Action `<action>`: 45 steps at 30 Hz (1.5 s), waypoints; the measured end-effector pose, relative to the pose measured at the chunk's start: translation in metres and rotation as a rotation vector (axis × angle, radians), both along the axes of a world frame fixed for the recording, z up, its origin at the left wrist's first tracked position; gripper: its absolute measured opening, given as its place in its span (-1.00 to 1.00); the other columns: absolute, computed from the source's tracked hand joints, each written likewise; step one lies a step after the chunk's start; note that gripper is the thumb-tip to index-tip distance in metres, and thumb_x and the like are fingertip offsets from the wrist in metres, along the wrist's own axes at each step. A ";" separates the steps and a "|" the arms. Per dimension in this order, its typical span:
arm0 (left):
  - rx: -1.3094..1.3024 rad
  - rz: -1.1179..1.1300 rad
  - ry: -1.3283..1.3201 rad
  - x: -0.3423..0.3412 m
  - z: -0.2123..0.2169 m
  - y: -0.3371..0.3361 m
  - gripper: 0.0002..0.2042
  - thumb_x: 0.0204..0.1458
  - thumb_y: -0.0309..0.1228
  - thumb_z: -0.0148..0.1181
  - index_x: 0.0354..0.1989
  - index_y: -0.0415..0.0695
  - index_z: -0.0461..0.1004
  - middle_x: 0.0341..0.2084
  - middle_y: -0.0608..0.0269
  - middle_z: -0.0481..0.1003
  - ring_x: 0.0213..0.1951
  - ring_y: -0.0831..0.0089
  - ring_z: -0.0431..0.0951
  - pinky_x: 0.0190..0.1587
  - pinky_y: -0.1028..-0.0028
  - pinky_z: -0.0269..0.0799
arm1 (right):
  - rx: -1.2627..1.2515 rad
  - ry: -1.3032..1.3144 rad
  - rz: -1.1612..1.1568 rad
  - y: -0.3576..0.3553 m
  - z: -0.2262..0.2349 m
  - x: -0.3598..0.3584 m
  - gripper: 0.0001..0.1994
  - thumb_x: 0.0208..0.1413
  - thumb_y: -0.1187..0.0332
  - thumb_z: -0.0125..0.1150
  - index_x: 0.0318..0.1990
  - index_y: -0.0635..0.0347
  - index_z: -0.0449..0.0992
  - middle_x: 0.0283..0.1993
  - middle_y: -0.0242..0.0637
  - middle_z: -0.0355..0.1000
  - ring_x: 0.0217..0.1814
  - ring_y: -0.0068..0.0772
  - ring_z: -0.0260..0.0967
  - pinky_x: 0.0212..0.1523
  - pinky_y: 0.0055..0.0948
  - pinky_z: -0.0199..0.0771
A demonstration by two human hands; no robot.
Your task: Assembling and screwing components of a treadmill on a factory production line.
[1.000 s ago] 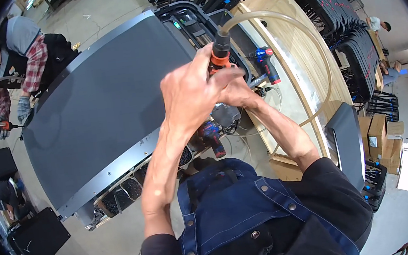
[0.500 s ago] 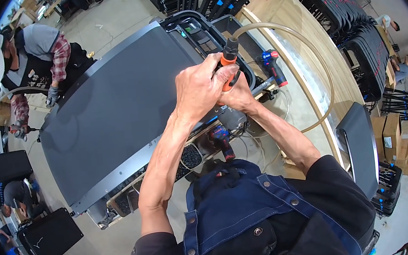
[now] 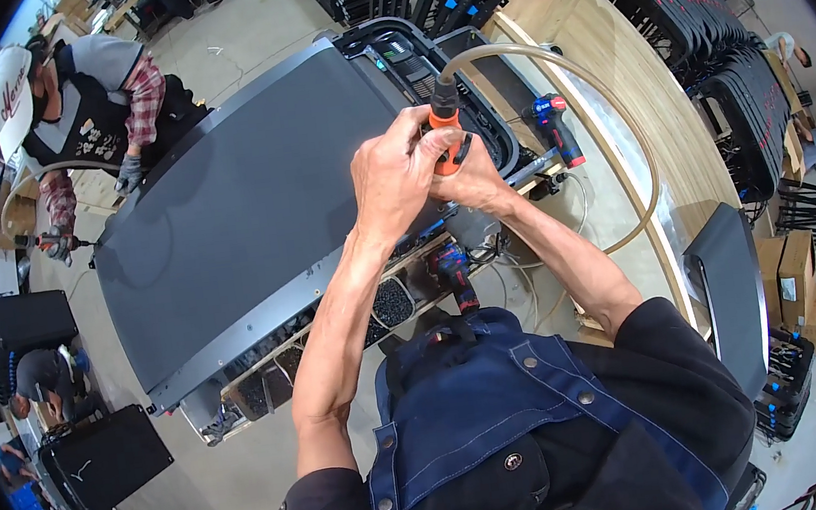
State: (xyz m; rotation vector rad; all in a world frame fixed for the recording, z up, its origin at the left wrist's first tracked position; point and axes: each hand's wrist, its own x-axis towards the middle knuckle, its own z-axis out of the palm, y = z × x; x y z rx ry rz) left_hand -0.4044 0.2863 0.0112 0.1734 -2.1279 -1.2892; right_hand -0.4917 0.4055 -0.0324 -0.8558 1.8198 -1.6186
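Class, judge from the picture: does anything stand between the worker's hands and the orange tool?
Nothing visible does: the left hand and right hand both grip the orange tool. The hose leaves its far end and arcs rightward, covering neither hand.

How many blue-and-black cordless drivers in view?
2: one blue-and-black cordless driver to the upper right of the right hand, another driver just above the dark-blue cloth apron. More may be hidden.

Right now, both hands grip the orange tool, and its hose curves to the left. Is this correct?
Only the side is wrong: in the head view, the hose curves to the right. The left hand and right hand grip the orange tool.
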 end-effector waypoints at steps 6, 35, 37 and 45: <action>0.090 0.043 -0.114 0.016 0.006 0.002 -0.71 0.20 -0.22 0.24 -0.05 -0.17 0.57 -0.37 0.06 0.66 -0.34 0.31 0.70 -0.35 0.38 0.50 | -0.005 -0.072 0.042 0.002 0.004 0.000 -0.59 -0.06 0.47 0.45 -0.03 0.26 0.46 -0.19 -0.39 0.51 -0.17 -0.58 0.46 -0.11 -0.51 0.52; 1.988 0.180 0.106 0.212 -0.151 0.067 -0.77 0.22 -0.30 0.24 -0.08 -0.18 0.53 -0.34 0.24 0.57 -0.29 0.46 0.61 -0.16 0.50 0.64 | -0.606 -0.712 -0.186 0.027 -0.033 0.095 -0.54 0.03 0.48 0.28 0.11 0.17 0.32 -0.06 -0.16 0.48 -0.07 -0.16 0.56 0.02 -0.11 0.57; 2.029 0.188 0.120 0.216 -0.150 0.064 -0.77 0.22 -0.30 0.24 -0.09 -0.18 0.53 -0.34 0.24 0.57 -0.28 0.46 0.61 -0.15 0.49 0.64 | -0.585 -0.684 -0.182 0.021 -0.030 0.102 -0.55 0.06 0.46 0.29 0.12 0.16 0.32 -0.06 -0.17 0.47 -0.07 -0.19 0.53 0.11 -0.07 0.51; 2.096 0.357 0.251 0.216 -0.141 0.044 -0.81 0.25 -0.29 0.18 -0.17 -0.18 0.51 -0.34 0.24 0.52 -0.27 0.45 0.59 -0.10 0.48 0.64 | -0.572 -0.380 -0.116 -0.012 -0.016 0.145 -0.54 0.06 0.52 0.27 0.12 0.17 0.28 -0.03 -0.10 0.44 -0.06 -0.16 0.54 0.15 0.01 0.50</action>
